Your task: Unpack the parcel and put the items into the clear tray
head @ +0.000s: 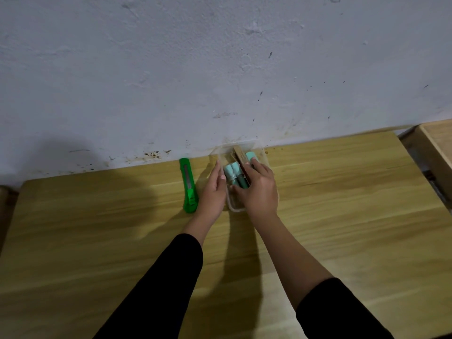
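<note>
The clear tray (236, 208) stands at the table's far edge, against the wall. Inside it lie several teal-capped tubes (232, 171) with dark green bodies, and a brown card strip (238, 152) sits between them. My left hand (212, 192) holds the tray's left wall, with the thumb at the rim and the fingers along the outside. Reaching into the tray from above, my right hand (259, 189) has its fingers curled over the tubes on the right side. One teal cap (250, 155) pokes out past the fingertips. No parcel is in view.
A green utility knife (188, 187) lies just left of my left hand, pointing at the wall. The wooden table (342, 216) butts against a stained white wall (220, 69). A second wooden piece of furniture (435, 148) stands at the far right across a gap.
</note>
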`<state>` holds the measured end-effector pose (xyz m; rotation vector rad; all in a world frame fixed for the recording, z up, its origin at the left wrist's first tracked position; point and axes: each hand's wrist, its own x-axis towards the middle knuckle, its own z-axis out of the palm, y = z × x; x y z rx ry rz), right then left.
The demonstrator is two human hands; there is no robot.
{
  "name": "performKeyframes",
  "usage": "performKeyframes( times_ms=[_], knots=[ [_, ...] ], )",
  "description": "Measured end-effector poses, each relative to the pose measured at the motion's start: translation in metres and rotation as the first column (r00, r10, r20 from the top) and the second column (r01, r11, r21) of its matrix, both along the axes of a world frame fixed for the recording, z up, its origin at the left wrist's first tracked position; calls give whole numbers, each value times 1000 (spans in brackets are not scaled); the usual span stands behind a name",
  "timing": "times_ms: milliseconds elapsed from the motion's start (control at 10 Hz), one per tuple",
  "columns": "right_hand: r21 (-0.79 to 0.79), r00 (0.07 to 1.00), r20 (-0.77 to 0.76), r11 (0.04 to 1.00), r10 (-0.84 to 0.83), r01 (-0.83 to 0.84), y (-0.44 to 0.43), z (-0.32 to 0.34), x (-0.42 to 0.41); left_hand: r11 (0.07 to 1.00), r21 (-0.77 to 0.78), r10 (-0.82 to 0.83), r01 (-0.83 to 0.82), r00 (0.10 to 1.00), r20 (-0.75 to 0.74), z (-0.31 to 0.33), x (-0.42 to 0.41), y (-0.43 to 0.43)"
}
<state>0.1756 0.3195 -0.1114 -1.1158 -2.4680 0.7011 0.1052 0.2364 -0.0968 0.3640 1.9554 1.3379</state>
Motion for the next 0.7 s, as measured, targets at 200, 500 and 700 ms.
performKeyframes(
  times_ms=[200, 500, 700],
  knots=[
    [-40, 999, 26, 999, 37, -36, -1, 6, 3, 1000, -13, 16, -17, 999, -37, 1, 4, 3],
    [-154, 991, 97, 986, 87, -71, -3, 20, 14, 995, -90, -66, 53, 987, -144, 17, -1, -4],
    [-246, 963, 239, 967, 121, -61, -17, 53, 38, 807, -516, -512, 286, 776, -370, 56, 5, -36]
  ],
)
